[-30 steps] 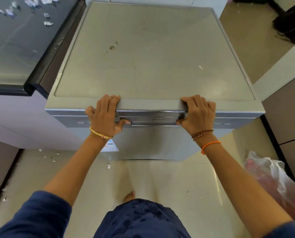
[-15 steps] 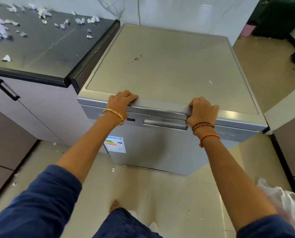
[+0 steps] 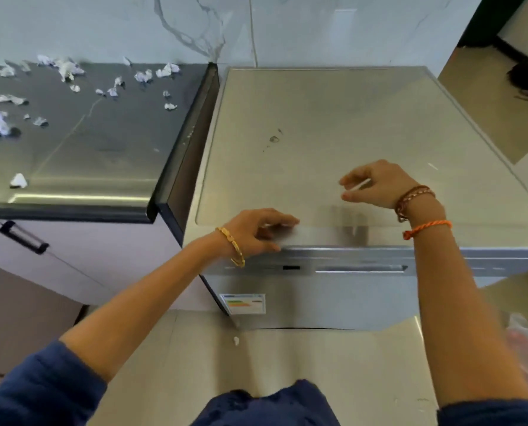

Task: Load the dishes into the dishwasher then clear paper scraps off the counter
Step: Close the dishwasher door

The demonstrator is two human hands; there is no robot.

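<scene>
So my left hand (image 3: 256, 230) is over the front lip of the dishwasher (image 3: 333, 142), fingers loosely bent and holding nothing. It's blurry there, so I can't tell for sure if the fingertips actually touch the top edge. My right hand (image 3: 376, 186) is above the dishwasher top, a bit further back, fingers relaxed and half curled, also with nothing in it. The dishwasher door is closed, with the handle (image 3: 361, 268) on the front panel below and between my wrists, and a sticker (image 3: 242, 303) under that. The counter (image 3: 96, 142) sits right beside the dishwasher on the left, and the paper scraps (image 3: 69, 69) are scattered over its far and left parts, with one (image 3: 18, 180) lying near the front edge. There's another scrap (image 3: 235, 340) on the floor by the dishwasher's base.
</scene>
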